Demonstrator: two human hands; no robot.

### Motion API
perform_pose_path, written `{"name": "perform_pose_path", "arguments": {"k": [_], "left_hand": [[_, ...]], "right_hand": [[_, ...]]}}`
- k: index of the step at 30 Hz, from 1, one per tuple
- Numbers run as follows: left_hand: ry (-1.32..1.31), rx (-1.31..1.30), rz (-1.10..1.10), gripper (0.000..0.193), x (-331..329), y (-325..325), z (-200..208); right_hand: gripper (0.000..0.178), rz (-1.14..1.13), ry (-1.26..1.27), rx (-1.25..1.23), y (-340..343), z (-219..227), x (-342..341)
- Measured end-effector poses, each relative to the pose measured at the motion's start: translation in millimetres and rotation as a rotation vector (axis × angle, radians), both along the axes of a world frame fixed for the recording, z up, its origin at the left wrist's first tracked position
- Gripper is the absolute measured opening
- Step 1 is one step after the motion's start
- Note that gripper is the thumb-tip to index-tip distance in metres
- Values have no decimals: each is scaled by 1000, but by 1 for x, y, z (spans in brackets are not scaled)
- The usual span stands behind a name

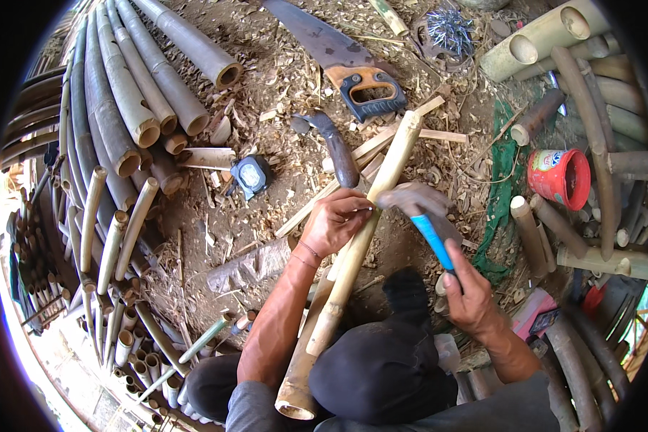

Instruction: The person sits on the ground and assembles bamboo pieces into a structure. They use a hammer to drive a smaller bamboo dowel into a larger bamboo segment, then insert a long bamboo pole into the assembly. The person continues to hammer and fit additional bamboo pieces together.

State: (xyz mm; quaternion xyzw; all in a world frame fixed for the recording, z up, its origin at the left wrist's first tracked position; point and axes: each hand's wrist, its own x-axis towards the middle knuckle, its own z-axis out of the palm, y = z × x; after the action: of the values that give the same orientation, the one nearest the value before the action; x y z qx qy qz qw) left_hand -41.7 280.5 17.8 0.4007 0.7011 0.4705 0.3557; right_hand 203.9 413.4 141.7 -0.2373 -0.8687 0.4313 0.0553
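Note:
A pale bamboo pole (347, 288) runs from my lap up to the wood strips on the ground, lying along another bamboo piece (295, 385). My left hand (335, 222) rests against the pole, thumb and fingers pinched at its side. Whatever sits in that pinch is too small to make out. In my right hand (471, 288) is a hammer (428, 234) with a blue handle. Its head is smeared by motion, beside the pole and close to my left fingertips.
Beyond lie a handsaw (363, 83), a dark-handled hammer (335, 147), a tape measure (251, 175) and a pile of nails (450, 30). Bamboo poles (126, 108) crowd the left. A red bucket (560, 178) and cut logs (540, 119) stand right. Shavings cover the ground.

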Motion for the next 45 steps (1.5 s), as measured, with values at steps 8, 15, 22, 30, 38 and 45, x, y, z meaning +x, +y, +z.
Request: {"name": "perform_pose_path", "arguments": {"k": [8,15,22,30,38,45], "left_hand": [[21,34,2,16,-1,-2,-5],[-87,-37,49,26,4,-2,-4],[-567,-561,-42,76,12,0,13],[-483,-605,62,58,20,6,17],[-493,-574,113,50,23,5,10],[-507,-552,126,50,19,12,15]], "right_hand": [[58,115,-33,172,2,4,-16],[58,193,-146,186,3,4,-15],[53,95,49,60,-1,5,-9],[54,164,33,142,-7,5,-15],[52,135,108,187,-10,4,-18],[53,147,61,207,3,-3,-14]]}}
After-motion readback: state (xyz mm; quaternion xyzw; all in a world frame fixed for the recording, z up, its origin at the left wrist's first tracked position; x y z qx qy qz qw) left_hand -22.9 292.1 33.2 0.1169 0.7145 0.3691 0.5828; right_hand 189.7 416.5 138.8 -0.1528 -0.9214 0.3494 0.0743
